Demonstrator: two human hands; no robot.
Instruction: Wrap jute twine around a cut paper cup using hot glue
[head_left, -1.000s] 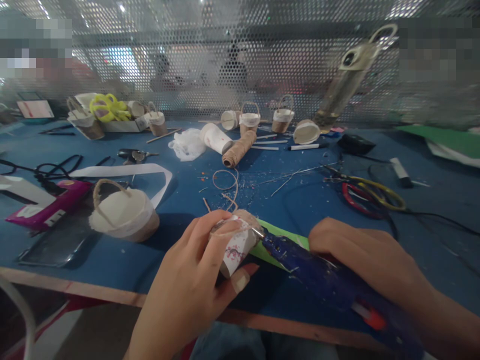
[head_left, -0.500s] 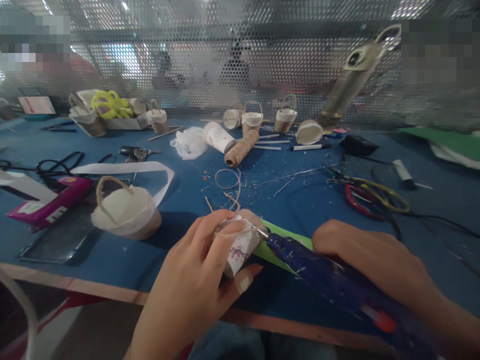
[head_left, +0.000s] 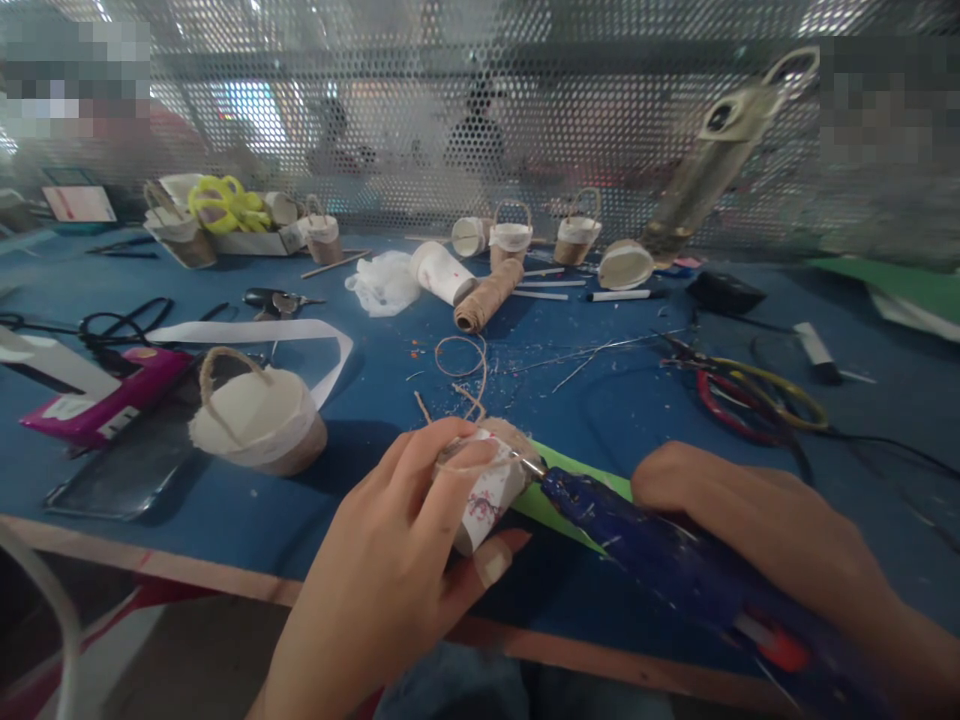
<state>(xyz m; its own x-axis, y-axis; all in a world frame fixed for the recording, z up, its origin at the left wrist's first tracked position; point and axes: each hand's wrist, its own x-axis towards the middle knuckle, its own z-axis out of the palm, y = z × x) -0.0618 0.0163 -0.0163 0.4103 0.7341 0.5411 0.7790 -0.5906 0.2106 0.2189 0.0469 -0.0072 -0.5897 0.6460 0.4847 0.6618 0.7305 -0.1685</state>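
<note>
My left hand (head_left: 397, 580) is wrapped round a small paper cup (head_left: 486, 492) partly covered in brown twine, held on its side near the table's front edge. A blue glue gun (head_left: 675, 570) lies in my right hand (head_left: 757, 530), whose fingers are closed over its body. The gun's metal tip touches the cup's twine-wrapped end. A strip of green paper (head_left: 562, 480) lies under the gun's nose. Loose twine (head_left: 469, 375) trails from the cup toward a twine spool (head_left: 487, 295).
A finished twine basket (head_left: 259, 425) stands left of my hands beside a white ribbon (head_left: 247, 335), a pink box (head_left: 105, 395) and a phone (head_left: 112, 480). Red and yellow scissors (head_left: 750, 395) lie right. More small baskets (head_left: 510, 240) line the perforated metal screen (head_left: 480, 110).
The view has drifted slightly, so everything sits a little to the right. Hands, cup and glue gun keep the same hold, tip still against the cup.
</note>
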